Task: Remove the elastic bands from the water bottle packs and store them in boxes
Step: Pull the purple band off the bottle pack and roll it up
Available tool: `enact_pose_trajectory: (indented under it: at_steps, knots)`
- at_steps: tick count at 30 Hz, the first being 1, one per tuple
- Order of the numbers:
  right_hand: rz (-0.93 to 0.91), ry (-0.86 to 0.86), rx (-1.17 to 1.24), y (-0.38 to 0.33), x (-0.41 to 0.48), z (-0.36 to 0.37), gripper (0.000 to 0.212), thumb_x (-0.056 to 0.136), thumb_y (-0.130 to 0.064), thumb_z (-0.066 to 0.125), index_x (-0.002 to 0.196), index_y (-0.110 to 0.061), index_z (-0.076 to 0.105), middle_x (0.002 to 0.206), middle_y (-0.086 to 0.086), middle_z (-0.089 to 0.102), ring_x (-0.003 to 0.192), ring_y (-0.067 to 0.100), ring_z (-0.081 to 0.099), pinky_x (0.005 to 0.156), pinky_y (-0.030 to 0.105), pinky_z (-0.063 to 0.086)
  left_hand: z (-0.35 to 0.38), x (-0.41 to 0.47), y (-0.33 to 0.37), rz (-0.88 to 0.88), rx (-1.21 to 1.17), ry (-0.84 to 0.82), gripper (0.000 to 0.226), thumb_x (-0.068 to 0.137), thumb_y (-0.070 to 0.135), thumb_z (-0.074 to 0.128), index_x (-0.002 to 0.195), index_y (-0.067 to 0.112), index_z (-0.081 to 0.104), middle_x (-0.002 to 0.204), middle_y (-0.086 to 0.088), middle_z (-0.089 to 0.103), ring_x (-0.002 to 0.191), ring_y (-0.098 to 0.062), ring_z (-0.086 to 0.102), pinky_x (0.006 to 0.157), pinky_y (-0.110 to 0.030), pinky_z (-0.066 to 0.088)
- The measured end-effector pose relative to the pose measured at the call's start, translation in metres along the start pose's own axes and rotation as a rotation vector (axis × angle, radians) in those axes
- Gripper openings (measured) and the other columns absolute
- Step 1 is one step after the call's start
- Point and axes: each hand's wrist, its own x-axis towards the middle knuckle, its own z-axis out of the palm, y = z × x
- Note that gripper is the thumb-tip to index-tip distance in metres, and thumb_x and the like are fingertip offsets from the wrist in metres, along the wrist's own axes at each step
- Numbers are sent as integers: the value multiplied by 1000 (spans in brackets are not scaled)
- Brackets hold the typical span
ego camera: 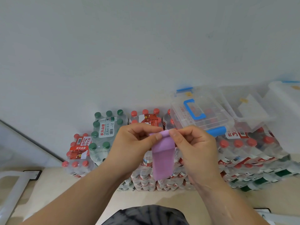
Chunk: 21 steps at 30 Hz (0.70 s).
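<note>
While pinching with both hands, holds the purple elastic band (pixel 163 156) up by its rolled top edge. Left hand (pixel 131 143): fingers curled, thumb clamped on the band's left corner. Right hand (pixel 194 146): thumb and forefinger clamped on the right corner, other fingers curled behind. Hangs straight down below the fingers as a flat strip, free of any pack, lower end loose.

Just beyond the fingers, stacked water bottle packs (pixel 250 153) on the floor (pixel 48 192) against a white wall (pixel 146 46): a green-capped pack (pixel 105 129) left of the left fingers, a red-capped pack (pixel 79 151) further left and lower, more red-capped bottles directly behind and under the band.

Beyond the right fingers, up and to the right, a clear box (pixel 201 114) with a blue handle on its lid and blue latches, resting on top of the packs; beside it, further right, a second clear box (pixel 248 109), blurred. Beneath the wrists, dark fabric (pixel 146 215).
</note>
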Motion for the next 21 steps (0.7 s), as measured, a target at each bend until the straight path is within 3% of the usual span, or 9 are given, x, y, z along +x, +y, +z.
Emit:
enact_pose_trajectory:
  at_steps: [3, 7, 13, 16, 18, 21]
  knots:
    - [-1, -31, 17, 3, 2, 0, 4, 88, -29, 79, 84, -31, 78, 84, -1, 80, 80, 14, 77, 71, 21, 59, -1, 1, 1, 16, 6, 2, 20, 81, 6, 78, 85, 25, 82, 85, -3, 79, 81, -13, 75, 71, -19, 57]
    - [-11, -42, -19, 5, 3, -1, 15, 87, -18, 80, 81, -32, 76, 83, -2, 78, 78, 12, 76, 70, 20, 58, -1, 1, 2, 1, -37, -14, 14, 70, 22, 79, 84, 26, 82, 85, -3, 79, 80, -12, 75, 70, -20, 57]
    - [-9, -30, -35, 8, 3, -4, 10, 83, -27, 82, 82, -35, 77, 85, -4, 78, 79, 13, 75, 71, 22, 59, -2, 2, 0, -64, 0, -52, 13, 87, 13, 74, 94, 20, 81, 91, -9, 79, 85, -26, 76, 71, -35, 62]
    - [12, -40, 10, 5, 4, -3, 4, 82, -30, 80, 82, -33, 77, 84, -3, 78, 78, 12, 74, 71, 22, 59, -1, 3, 1, -43, 8, -23, 12, 79, 21, 77, 90, 24, 82, 88, -6, 79, 82, -19, 75, 70, -29, 60]
    - [12, -45, 15, 4, 4, -3, 5, 84, -37, 78, 84, -31, 77, 84, 0, 78, 79, 14, 75, 71, 24, 60, -1, 5, -1, -29, 16, -5, 15, 83, 12, 77, 88, 25, 82, 87, -5, 79, 81, -17, 74, 72, -29, 60]
    - [11, -55, -3, 6, 5, -4, 5, 89, -28, 78, 85, -31, 77, 84, 0, 78, 79, 15, 75, 72, 24, 60, -1, 6, -2, -18, 26, -10, 22, 85, 4, 75, 86, 26, 81, 88, -5, 79, 84, -18, 75, 76, -29, 60]
